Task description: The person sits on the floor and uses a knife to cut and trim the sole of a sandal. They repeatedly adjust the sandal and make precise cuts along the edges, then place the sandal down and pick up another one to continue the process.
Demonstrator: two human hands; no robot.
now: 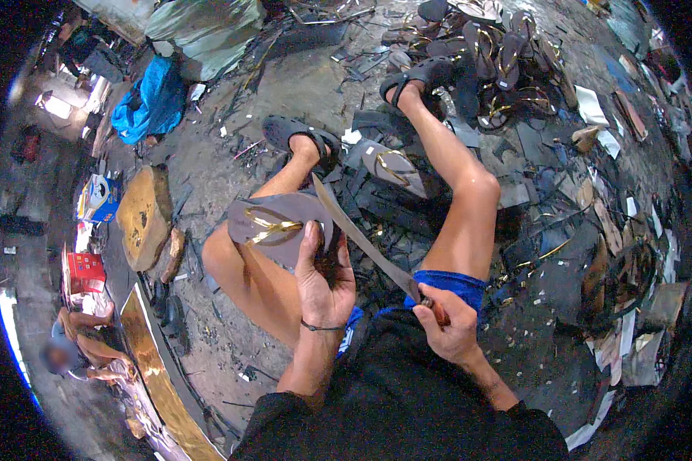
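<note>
In my left hand (pixel 327 288) is a grey-brown flip-flop (pixel 244 217) with a shiny gold strap, raised above my knee. The thumb presses on its top and the fingers curl beneath, mostly hidden. My right hand (pixel 451 326) is closed round the reddish-brown handle of a long, curved knife (pixel 367 247). Its blade slants up and leftward, with the tip near the right edge of the flip-flop; whether they touch I cannot tell. Between my feet, a second flip-flop (pixel 396 167) with a gold strap lies on dark scraps.
A heap of flip-flops (pixel 507 58) lies beyond my right foot. Dark offcuts (pixel 377 203) cover the ground. To the left are a blue bag (pixel 152 100), a wooden block (pixel 142 219), a red box (pixel 86 269) and a gold sheet (pixel 161 376). Another person (pixel 84 342) sits at far left.
</note>
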